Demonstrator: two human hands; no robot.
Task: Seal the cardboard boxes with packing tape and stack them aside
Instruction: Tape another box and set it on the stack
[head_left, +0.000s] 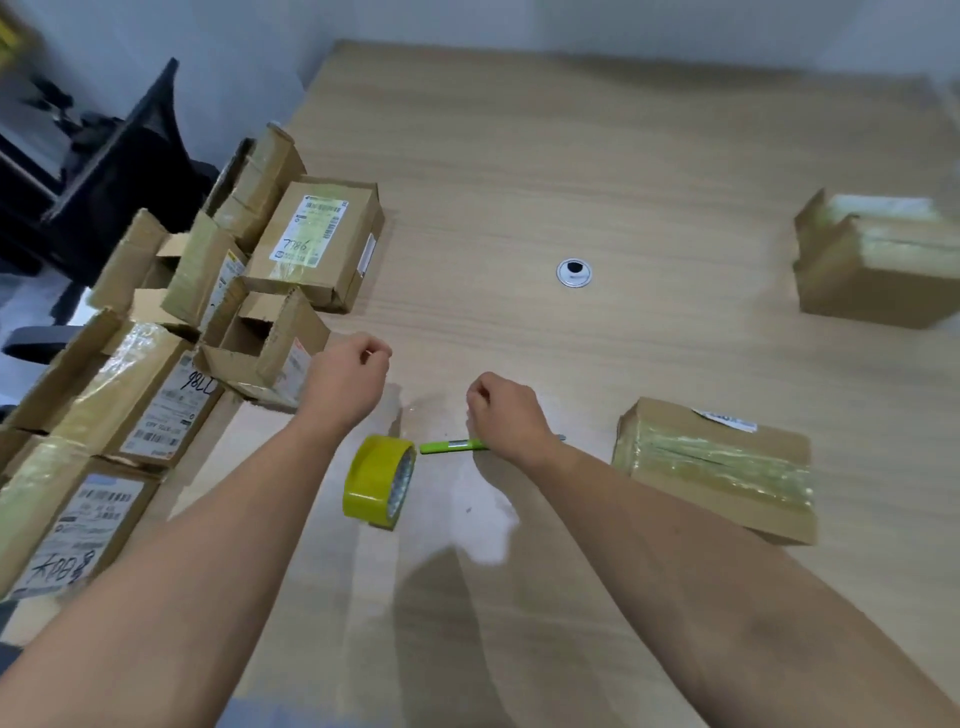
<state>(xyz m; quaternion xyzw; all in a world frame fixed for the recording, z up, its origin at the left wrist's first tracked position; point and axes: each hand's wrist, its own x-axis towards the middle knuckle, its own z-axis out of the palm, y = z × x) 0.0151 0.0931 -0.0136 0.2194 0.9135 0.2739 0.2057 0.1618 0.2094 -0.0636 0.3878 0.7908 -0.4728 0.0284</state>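
Two empty-looking hands, left hand (348, 376) and right hand (501, 410), hover with fingers curled just beyond the tape roll (379, 483), stood on edge on the table (571, 156), likely for easy reach, with open boxes (291, 338) piled to its left and a taped box (717, 467) to its right.

left hand (345, 382): fingers curl away from the camera, tips hidden; whether they pinch anything cannot be told.
right hand (501, 410): knuckles up, fingertips tucked under and out of sight; a hold cannot be told.
pen (451, 445): its middle lies hidden under the right wrist; only the green barrel and a grey tip show.
tape roll (379, 486): far face hidden; the loose end cannot be made out.
pile of boxes (156, 395): cut off by the left edge; lower boxes are partly covered by upper ones; the labels' small print is too small to read.
far box (878, 265): blurred, cut by the right edge.
near box (717, 467): its label is smeared and unreadable.
dark furniture (104, 171): blurred, cut by the left edge; its kind is unclear.
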